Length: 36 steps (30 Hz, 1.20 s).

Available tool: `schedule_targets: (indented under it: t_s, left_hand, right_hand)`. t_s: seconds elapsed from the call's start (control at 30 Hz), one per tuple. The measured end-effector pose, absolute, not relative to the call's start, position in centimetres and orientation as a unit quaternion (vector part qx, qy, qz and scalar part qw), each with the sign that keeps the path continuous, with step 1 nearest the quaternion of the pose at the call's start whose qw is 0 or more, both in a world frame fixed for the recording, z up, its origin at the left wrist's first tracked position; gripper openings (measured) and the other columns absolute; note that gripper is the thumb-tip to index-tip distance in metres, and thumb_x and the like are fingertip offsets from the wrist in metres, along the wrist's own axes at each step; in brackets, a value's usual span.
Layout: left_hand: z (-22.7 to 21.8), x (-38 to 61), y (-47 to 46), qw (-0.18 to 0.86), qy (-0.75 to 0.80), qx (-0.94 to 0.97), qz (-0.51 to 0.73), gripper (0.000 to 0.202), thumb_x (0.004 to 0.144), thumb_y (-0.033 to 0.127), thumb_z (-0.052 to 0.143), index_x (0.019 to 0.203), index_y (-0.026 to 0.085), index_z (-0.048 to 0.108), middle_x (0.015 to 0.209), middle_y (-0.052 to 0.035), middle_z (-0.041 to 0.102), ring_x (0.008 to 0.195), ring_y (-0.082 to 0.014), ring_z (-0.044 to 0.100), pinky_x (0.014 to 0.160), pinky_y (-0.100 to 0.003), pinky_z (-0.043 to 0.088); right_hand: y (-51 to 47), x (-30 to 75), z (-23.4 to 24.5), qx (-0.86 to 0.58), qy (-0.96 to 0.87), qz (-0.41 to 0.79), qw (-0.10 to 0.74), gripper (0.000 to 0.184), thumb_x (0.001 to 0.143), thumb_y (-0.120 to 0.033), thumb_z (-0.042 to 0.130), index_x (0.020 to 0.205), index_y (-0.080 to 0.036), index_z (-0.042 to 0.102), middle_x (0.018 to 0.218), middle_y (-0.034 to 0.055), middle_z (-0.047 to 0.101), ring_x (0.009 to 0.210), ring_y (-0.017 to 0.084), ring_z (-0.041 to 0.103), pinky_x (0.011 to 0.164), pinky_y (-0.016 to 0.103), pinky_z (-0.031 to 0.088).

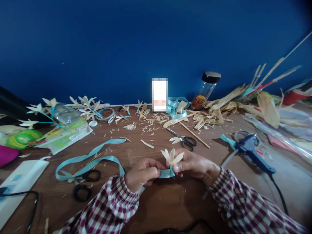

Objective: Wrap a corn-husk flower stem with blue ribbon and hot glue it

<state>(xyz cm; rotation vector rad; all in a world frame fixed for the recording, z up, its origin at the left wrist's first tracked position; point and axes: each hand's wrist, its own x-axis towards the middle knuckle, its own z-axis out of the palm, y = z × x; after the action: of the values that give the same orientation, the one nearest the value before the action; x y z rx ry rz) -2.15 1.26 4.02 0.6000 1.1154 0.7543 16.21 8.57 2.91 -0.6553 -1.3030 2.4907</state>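
Observation:
Between my hands is a pale corn-husk flower (pixel 172 157) with pointed petals, upright, its base wrapped in light blue ribbon (pixel 166 173). My right hand (pixel 195 164) is closed, thumb and fingers pinching the flower at its base. My left hand (pixel 145 172) is closed too, gripping the ribbon a short way left of the flower and holding that piece stretched. A longer length of blue ribbon (pixel 85 158) loops across the table left of my left hand. Just beyond my right hand lie black-handled scissors (pixel 188 141) beside a small loose petal piece (pixel 175 140).
At right lies a blue glue gun (pixel 255 154) with its cord. Black-handled scissors (pixel 83 192) and a white power strip (pixel 23 187) lie at left. Husk scraps (pixel 214 117), a black-lidded jar (pixel 206 89) and finished flowers (pixel 85 104) line the back by the blue wall.

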Motion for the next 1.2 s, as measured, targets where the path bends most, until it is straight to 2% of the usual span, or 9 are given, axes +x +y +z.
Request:
schedule_targets:
  t_s: [0.13,0.3,0.43,0.67,0.83,1.0,1.2]
  left_hand:
    - [3.9,-2.5,1.3,0.738,0.507,0.291,0.337,0.019,0.05,0.026,0.065,0.064,0.014,0.065,0.041,0.0084,0.04,0.036,-0.0011,0.02,0.039,-0.02,0.007]
    - [3.5,-2.7,1.4,0.67,0.569,0.327,0.346,0.021,0.052,0.029,0.066,0.066,0.014,0.065,0.042,0.0077,0.042,0.038,-0.0029,0.024,0.039,-0.021,0.011]
    - [3.6,-2.7,1.6,0.629,0.598,0.351,0.351,0.019,0.054,0.028,0.064,0.068,0.015,0.066,0.04,0.0093,0.04,0.038,-0.0035,0.023,0.04,-0.021,0.014]
    - [4.2,-2.9,1.5,0.57,0.622,0.426,0.326,0.02,0.061,0.024,0.06,0.075,0.016,0.072,0.039,0.0089,0.039,0.039,-0.0057,0.024,0.042,-0.022,0.017]
    - [4.3,-2.8,1.4,0.537,0.636,0.447,0.327,0.023,0.062,0.024,0.058,0.076,0.016,0.075,0.042,0.0054,0.049,0.043,-0.0082,0.033,0.045,-0.022,0.026]
    - [4.6,-2.5,1.4,0.488,0.661,0.468,0.324,0.026,0.061,0.024,0.057,0.076,0.016,0.076,0.058,-0.0011,0.066,0.055,-0.0133,0.049,0.054,-0.024,0.037]
    - [5.1,-2.0,1.0,0.426,0.685,0.498,0.319,0.025,0.063,0.024,0.055,0.074,0.015,0.076,0.057,-0.0016,0.068,0.053,-0.0143,0.051,0.05,-0.023,0.038]
  right_hand:
    - [8.6,16.3,3.0,-0.25,-0.464,0.839,0.136,0.023,0.07,-0.034,0.075,0.078,-0.013,0.067,0.059,-0.0034,0.058,0.048,0.004,0.049,0.043,0.014,0.035]
    - [8.3,16.0,3.3,-0.284,-0.504,0.802,0.146,0.022,0.078,-0.034,0.067,0.076,-0.013,0.066,0.055,-0.0039,0.052,0.046,0.004,0.042,0.039,0.016,0.026]
    - [8.1,15.6,3.8,-0.286,-0.535,0.777,0.172,0.027,0.079,-0.035,0.065,0.062,-0.015,0.058,0.055,-0.0041,0.049,0.046,0.006,0.039,0.04,0.019,0.025]
    - [8.2,15.2,4.0,-0.312,-0.613,0.701,0.19,0.03,0.081,-0.037,0.062,0.06,-0.016,0.054,0.053,-0.0045,0.048,0.048,0.008,0.04,0.045,0.021,0.028]
    - [8.1,14.9,3.9,-0.328,-0.666,0.63,0.228,0.023,0.08,-0.035,0.062,0.069,-0.016,0.059,0.061,-0.0027,0.051,0.057,0.01,0.043,0.052,0.022,0.033]
    - [8.0,14.7,4.1,-0.347,-0.689,0.589,0.241,0.018,0.08,-0.031,0.062,0.071,-0.015,0.062,0.066,-0.001,0.056,0.063,0.012,0.048,0.058,0.023,0.038]
    - [7.6,14.5,3.8,-0.36,-0.673,0.594,0.255,0.016,0.081,-0.029,0.061,0.074,-0.014,0.063,0.066,-0.001,0.059,0.062,0.011,0.05,0.057,0.022,0.038]
